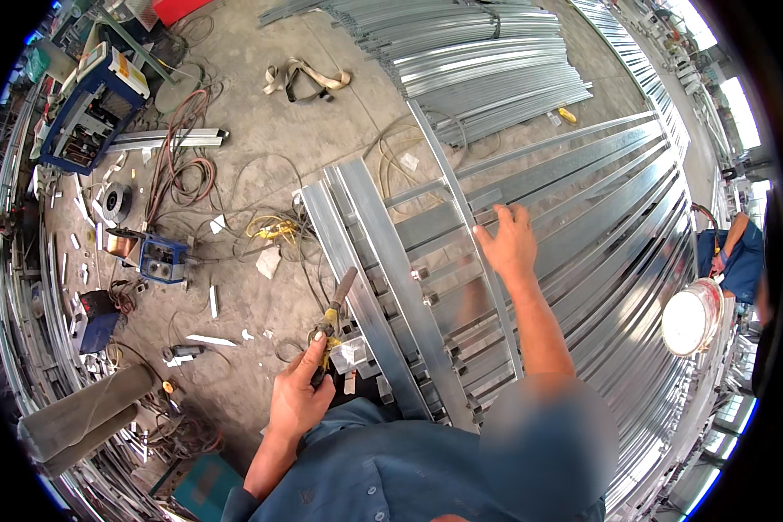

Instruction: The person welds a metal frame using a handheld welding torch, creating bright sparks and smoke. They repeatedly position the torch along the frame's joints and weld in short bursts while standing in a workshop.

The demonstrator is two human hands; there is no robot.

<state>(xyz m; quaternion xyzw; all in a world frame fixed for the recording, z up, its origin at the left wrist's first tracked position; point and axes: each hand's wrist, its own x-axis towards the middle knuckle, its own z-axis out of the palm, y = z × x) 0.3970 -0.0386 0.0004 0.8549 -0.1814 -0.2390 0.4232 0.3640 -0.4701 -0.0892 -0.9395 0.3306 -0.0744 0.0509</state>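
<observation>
My left hand (300, 393) is closed round the yellow and black handle of what looks like a welding torch (332, 315). Its tapered grey-brown nozzle points up and away, beside the near-left edge of a shiny metal channel (370, 300). My right hand (509, 245) is open, its fingers spread over a row of long metal profiles (574, 230). The thumb is at a thin metal bar (458, 197) lying across them; whether it touches is hard to tell. Small clamp-like blocks (429, 299) sit along a second channel (406, 274).
Bundled metal strips (487, 65) lie beyond. A blue machine (91, 109), wire feeder (161, 259), wire spool (117, 203), cables (183, 165) and a strap (300, 78) are on the floor to the left. At right, a person (739, 257) is beside a white bucket (692, 317).
</observation>
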